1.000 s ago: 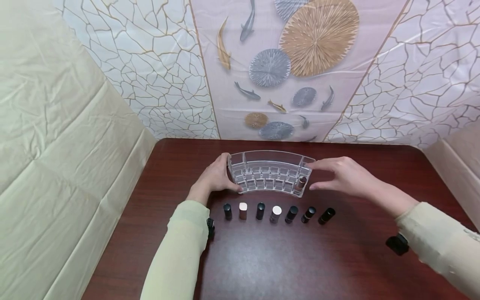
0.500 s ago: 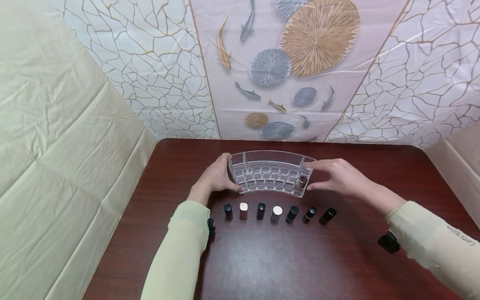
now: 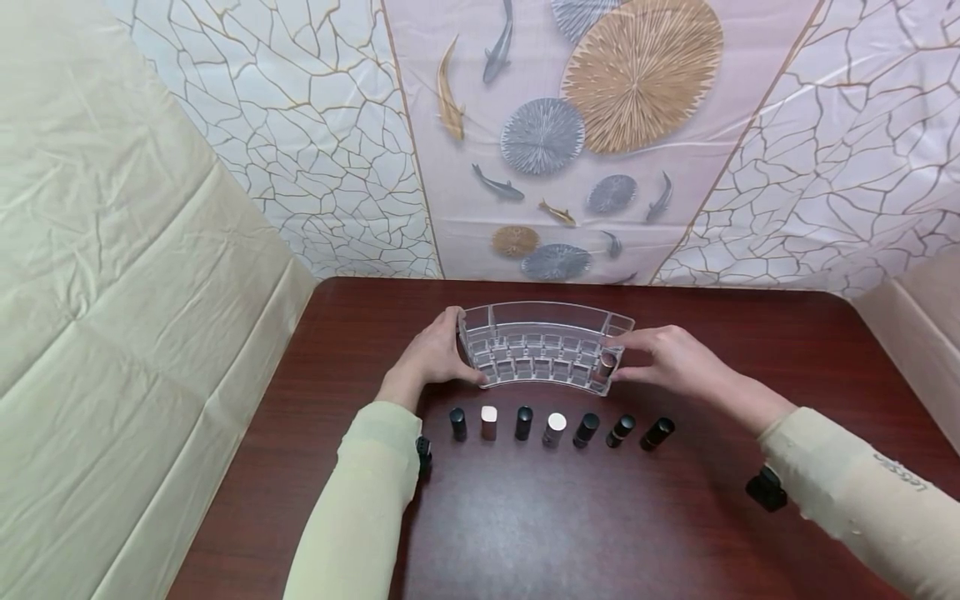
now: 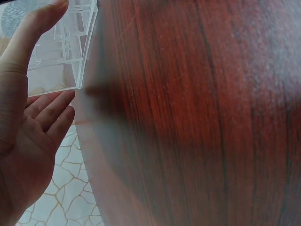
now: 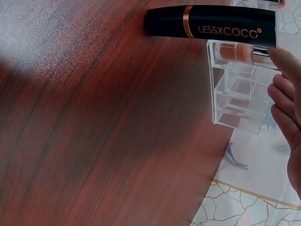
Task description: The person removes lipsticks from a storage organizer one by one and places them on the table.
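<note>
A clear tiered lipstick organizer (image 3: 536, 313) stands toward the back of the table. My left hand (image 3: 433, 348) grips its left end, the thumb at the front corner and the fingers along the side. At the right end is my right hand (image 3: 672, 360), its thumb and forefinger apart beside a lipstick (image 3: 607, 364) standing in the front right slot. In the right wrist view, the thumb overlaps that lipstick (image 5: 237, 52), and the other fingers extend past the organizer's side; contact is hard to tell. In front lies a row of lipsticks, including a pinkish one (image 3: 489, 423) and a white-topped one (image 3: 554, 428).
A black lipstick (image 3: 657, 433) ends the row on the right, and a small black one (image 3: 458, 423) ends it on the left. The dark red table (image 3: 525, 533) meets a patterned cloth backdrop (image 3: 555, 208) behind and a cream cloth wall (image 3: 150, 292) at left.
My right hand has moved left and slightly nearer, closing in on the organizer's right end, its thumb and forefinger drawing closer together. My left hand keeps its place on the organizer. The lipsticks stay put.
</note>
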